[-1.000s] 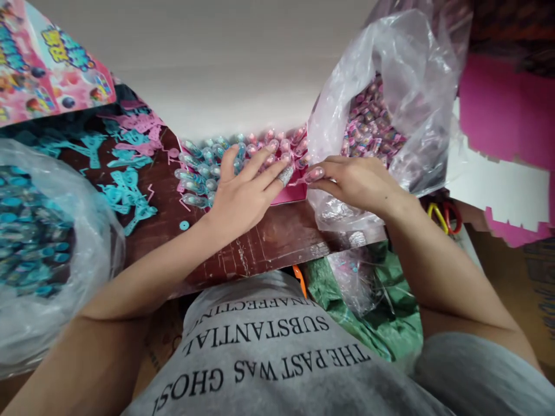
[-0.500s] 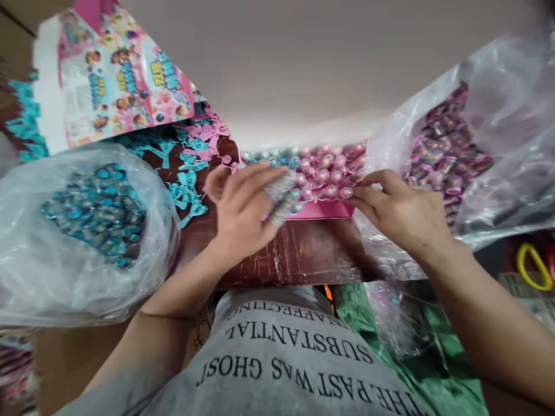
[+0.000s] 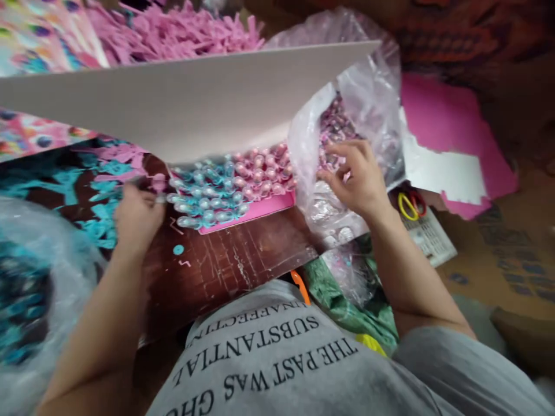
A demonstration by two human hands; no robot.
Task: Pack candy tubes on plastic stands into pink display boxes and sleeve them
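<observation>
From here I see the counter (image 3: 255,248) bearing the box (image 3: 271,206) of blue and pink capsules (image 3: 259,175). The right hand (image 3: 361,180) hovers at the bag (image 3: 304,130), fingers parted; the blurred left hand (image 3: 137,216) is by plastic pieces (image 3: 103,232), grip unclear.

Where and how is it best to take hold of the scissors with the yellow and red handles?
I would grip the yellow loop and red loop with the right hand, coming from above on the near side. Both loops are exposed and side by side, near that arm. The blades cannot be made out, so I would avoid the far side.
</observation>
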